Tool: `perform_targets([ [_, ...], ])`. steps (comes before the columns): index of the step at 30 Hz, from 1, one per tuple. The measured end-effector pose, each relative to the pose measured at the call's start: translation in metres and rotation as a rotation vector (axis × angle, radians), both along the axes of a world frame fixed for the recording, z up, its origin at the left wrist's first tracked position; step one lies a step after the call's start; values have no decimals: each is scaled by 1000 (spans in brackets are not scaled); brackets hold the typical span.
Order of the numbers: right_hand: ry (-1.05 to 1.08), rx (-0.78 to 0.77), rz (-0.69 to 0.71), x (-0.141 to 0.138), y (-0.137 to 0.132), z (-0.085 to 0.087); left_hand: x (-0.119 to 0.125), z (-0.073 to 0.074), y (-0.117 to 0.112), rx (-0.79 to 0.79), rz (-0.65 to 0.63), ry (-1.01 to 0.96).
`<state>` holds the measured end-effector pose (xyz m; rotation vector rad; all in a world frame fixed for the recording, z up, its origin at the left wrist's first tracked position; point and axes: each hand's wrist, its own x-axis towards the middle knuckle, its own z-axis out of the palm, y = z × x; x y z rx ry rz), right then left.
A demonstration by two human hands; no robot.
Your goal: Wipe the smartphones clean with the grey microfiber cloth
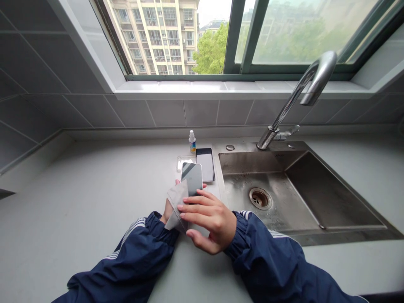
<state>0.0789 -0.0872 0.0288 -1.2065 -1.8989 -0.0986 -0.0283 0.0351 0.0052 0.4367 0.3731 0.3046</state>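
A pale grey counter (94,202) runs beside a steel sink (261,181) beneath a window (176,38). Just left of the sink, the left hand (168,209) grips a smartphone (192,177) and a grey cloth (176,208), while the right hand's (210,223) open fingers (198,208) rest on the cloth.

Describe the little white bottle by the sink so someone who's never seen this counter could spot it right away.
Start at the stainless steel sink under the window, with its chrome faucet at the back. Left of the faucet, along the back of the grey counter, stands a small bottle with a white top, just behind a black phone lying flat. It alone stands upright there, and its label shows blue.
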Motion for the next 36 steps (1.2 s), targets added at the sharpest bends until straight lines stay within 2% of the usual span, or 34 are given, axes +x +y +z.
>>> perform_targets([
  [2,27,20,-14,0,0,-1,-2,6,-2,17,-32,81],
  [5,70,46,-45,0,2,-4,-2,12,-5,27,3,152],
  [13,140,61,-116,1,1,-4,1,16,-8,37,19,189],
  [16,82,14,-126,1,2,-4,-1,15,-7,14,2,166],
  [20,-98,-106,-152,2,5,-11,-1,14,-6,-62,-27,120],
  [22,-142,-169,-191,3,6,-15,1,14,-6,-75,6,147],
  [26,-114,-265,-333,8,7,-17,6,15,-8,-24,160,172],
  [29,-77,-295,-425,14,8,-17,7,15,-10,4,173,170],
  [36,-86,-325,-412,13,9,-19,7,11,-8,22,208,179],
])
